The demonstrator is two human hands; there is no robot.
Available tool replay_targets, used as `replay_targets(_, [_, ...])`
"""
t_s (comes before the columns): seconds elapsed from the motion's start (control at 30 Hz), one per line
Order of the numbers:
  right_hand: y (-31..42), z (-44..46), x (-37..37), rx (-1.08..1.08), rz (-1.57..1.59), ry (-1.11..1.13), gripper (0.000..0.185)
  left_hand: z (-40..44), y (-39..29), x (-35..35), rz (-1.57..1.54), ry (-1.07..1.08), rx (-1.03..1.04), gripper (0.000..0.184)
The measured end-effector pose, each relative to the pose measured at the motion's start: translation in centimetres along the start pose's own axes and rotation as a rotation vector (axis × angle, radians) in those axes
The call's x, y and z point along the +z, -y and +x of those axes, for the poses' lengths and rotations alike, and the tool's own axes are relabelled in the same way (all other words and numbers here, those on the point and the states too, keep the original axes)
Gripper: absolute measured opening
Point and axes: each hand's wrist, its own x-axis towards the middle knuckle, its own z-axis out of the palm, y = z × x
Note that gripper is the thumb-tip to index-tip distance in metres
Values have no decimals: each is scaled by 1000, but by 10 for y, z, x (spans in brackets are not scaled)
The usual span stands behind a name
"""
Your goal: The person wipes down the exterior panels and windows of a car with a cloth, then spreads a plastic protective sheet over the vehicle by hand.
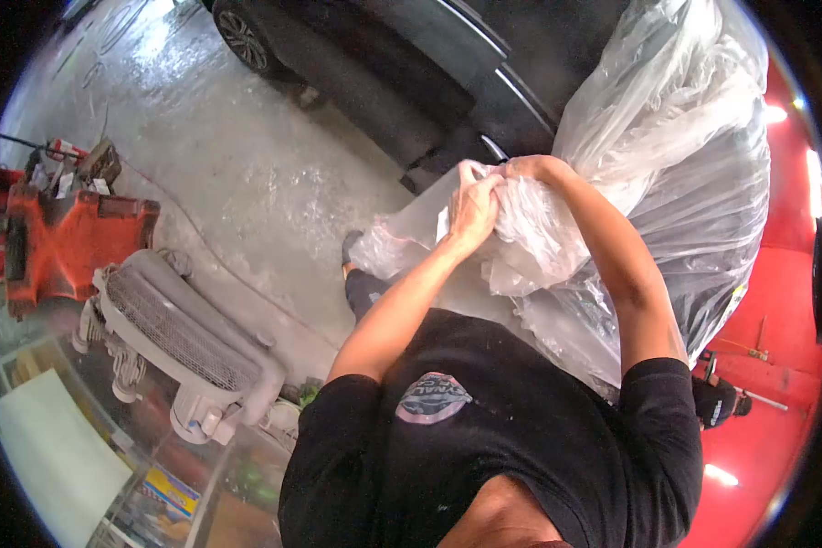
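Clear plastic sheeting (539, 228) is bunched between my two hands, and a loose part of it hangs toward my foot. My left hand (473, 208) is closed on the bunched plastic, with its fingers bent over the top edge. Close beside it on the right, my right hand (523, 168) grips the same bunch, its fingers partly hidden by the folds. More sheeting (694, 173) covers the end of a dark car (365, 73) in front of me and to the right. The two hands are very near each other beside the car's side.
At the left stand a red-orange stand (73, 242) and a grey, dusty car part with mesh (173, 320). A thin hose (201, 239) crosses the concrete floor (237, 173). Shelving with a blue and yellow box (169, 493) is at the lower left. Another person (714, 402) is beyond the plastic at the right.
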Motion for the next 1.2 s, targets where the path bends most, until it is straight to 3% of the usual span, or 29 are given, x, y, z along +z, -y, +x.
replay_targets(0.03, [-4, 6, -4, 181, 191, 18, 46, 11, 2, -3, 33, 40, -30, 29])
replay_targets(0.17, [11, -18, -22, -40, 41, -77, 44, 49, 26, -5, 24, 111, 109, 31])
replay_targets(0.23, [-20, -8, -4, -86, 34, -158, 44, 64, 38, -3, 53, 189, 156, 30])
replay_targets(0.37, [16, -33, -31, 129, -272, -230, 39, 95, 55, -3, 91, 59, 255, 26])
replay_targets(0.4, [46, -51, -47, 307, -272, -263, 37, 106, 54, -6, 72, 77, 221, 23])
replay_targets(0.53, [43, -50, -69, 334, -429, -242, 33, 140, 78, 9, -61, 104, 145, 24])
replay_targets(0.6, [72, -66, -82, 278, -519, -286, 30, 149, 94, 19, -390, 88, 63, 24])
replay_targets(0.67, [111, -85, -102, 126, -258, -650, 25, 155, 106, 13, -561, 28, 115, 19])
replay_targets(0.7, [146, -95, -113, -145, -263, -1044, 21, 161, 123, 5, -817, 76, -100, 23])
replay_targets(0.73, [176, -108, -123, -157, -206, -1131, 19, 168, 137, -15, -841, 42, -191, 30])
replay_targets(0.77, [195, -118, -121, -162, -148, -1223, 17, 166, 100, -54, -648, -65, -193, 25])
replay_targets(0.83, [202, -124, -80, -127, 46, -1116, 13, 182, 133, -87, -441, -83, -7, 25])
replay_targets(0.87, [204, -104, -53, -208, 207, -1137, 7, 185, 136, -103, -614, -55, -84, 25])
replay_targets(0.9, [194, -84, -12, 36, 240, -995, 7, 186, 144, -117, -554, -21, -70, 24])
replay_targets(0.93, [175, -61, 28, 146, 191, -917, 12, 186, 139, -126, -592, 12, -119, 26])
replay_targets(1.03, [123, -20, 91, 500, 1596, -1248, 24, 189, 139, -136, -569, 51, -172, 30])
replay_targets(1.13, [86, 1, 107, 303, 2339, -1243, 39, 184, 170, -121, -426, 115, -61, 31])
replay_targets(1.2, [62, 28, 102, 169, 2436, -1385, 60, 182, 152, -110, -343, 184, 21, 31])
